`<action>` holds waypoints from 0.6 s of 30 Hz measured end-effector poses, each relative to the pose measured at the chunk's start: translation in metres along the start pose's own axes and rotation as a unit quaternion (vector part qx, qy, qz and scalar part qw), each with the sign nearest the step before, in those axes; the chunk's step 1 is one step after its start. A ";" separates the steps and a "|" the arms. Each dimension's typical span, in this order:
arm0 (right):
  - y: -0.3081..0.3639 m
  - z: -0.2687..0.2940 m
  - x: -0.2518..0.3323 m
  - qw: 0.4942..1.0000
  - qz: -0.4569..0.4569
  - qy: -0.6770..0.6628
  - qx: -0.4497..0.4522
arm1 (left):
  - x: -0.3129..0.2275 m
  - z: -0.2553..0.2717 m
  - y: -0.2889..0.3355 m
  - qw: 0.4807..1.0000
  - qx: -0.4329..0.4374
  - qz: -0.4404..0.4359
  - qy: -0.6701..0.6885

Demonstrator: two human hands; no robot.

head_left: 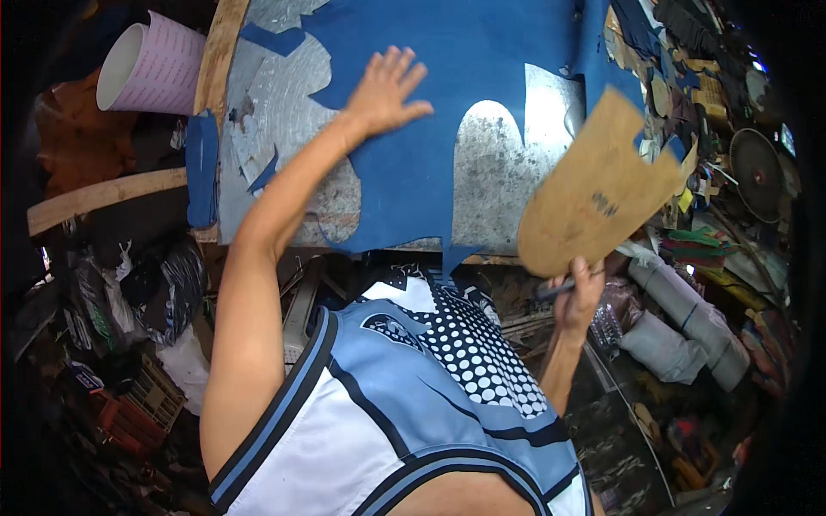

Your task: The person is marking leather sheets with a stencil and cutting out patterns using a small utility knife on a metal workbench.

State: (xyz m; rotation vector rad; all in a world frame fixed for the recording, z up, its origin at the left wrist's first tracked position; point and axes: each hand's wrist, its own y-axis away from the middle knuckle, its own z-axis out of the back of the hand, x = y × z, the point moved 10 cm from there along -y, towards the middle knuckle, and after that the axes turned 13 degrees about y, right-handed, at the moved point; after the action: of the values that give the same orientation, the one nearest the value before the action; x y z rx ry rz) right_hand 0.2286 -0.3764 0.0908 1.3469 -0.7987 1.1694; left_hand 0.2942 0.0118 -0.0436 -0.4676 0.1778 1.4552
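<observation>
A large sheet of blue leather [404, 181] with curved cut-outs lies over a metal-topped table [486, 163]. My left hand [389, 90] rests flat on it with the fingers apart. At the table's near right edge my right hand [581, 297] is closed on the rounded end of a brown cardboard pattern [594, 189]. The pattern is tilted up and has a notch at its far end. A slim dark tool [553, 291] is also in the right hand; its tip cannot be made out.
Blue offcuts [274, 39] lie at the table's far left, and a folded blue strip [202, 168] hangs over its left edge. Beyond stands a pink-white roll [155, 69]. To the right are leather scraps, a round fan [757, 175] and wrapped rolls [688, 318]. Plastic bags [163, 288] sit lower left.
</observation>
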 end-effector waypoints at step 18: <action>-0.029 -0.165 0.108 0.980 0.156 0.066 0.108 | -0.166 0.092 0.228 0.928 -0.053 -0.076 0.361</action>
State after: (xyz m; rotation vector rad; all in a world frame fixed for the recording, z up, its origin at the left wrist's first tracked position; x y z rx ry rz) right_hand 0.2546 -0.1929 0.1647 1.3335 -0.8240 1.6150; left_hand 0.0358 -0.0918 0.0595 -1.0742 0.6366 1.0886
